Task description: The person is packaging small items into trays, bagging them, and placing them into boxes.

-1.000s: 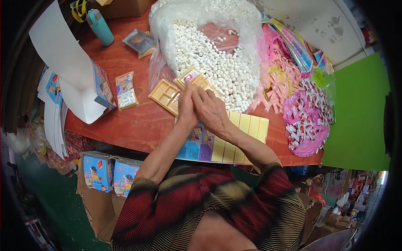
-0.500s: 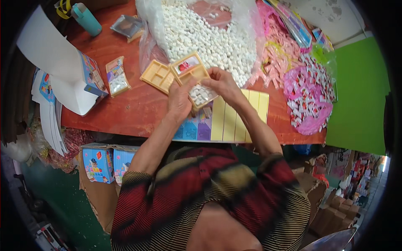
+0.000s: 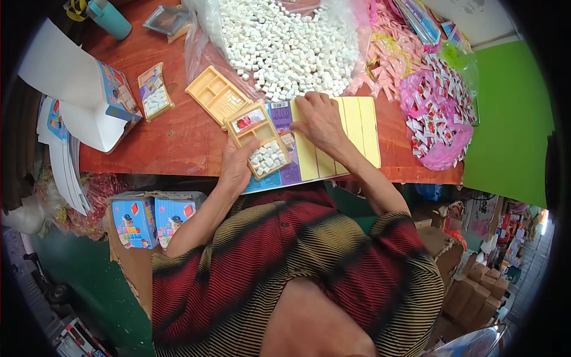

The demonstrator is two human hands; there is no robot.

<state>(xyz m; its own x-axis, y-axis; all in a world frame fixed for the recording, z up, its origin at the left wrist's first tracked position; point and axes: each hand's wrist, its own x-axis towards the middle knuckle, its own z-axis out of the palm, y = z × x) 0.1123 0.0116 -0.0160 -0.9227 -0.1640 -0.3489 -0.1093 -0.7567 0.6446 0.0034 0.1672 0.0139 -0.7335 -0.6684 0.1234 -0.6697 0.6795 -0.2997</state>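
Note:
My left hand (image 3: 237,166) grips a cream compartment tray (image 3: 250,137) by its lower left side, thumb over the rim. White cubes (image 3: 267,157) fill the tray's near section, and a small sachet with a red fruit picture (image 3: 248,121) lies in its far one. Just beyond, a second cream tray (image 3: 205,98) rests on the table, partly overlapped by the held one. My right hand (image 3: 321,124) lies over a sheet with yellow strips (image 3: 357,128), fingers along its far part and thumb apart. Printed blue and purple card (image 3: 291,174) shows beside the strips, beneath the held tray.
A clear bag of white cubes (image 3: 291,50) spreads across the back of the red table (image 3: 178,152). Pink pieces (image 3: 386,65) and wrapped sachets (image 3: 437,113) are heaped to the right. At left stand a packed tray (image 3: 156,95), an open printed box (image 3: 116,98) and a teal bottle (image 3: 110,19).
My right hand has let go of the held tray and moved onto the yellow-strip sheet. The left hand has brought the tray nearer and left, over the printed card.

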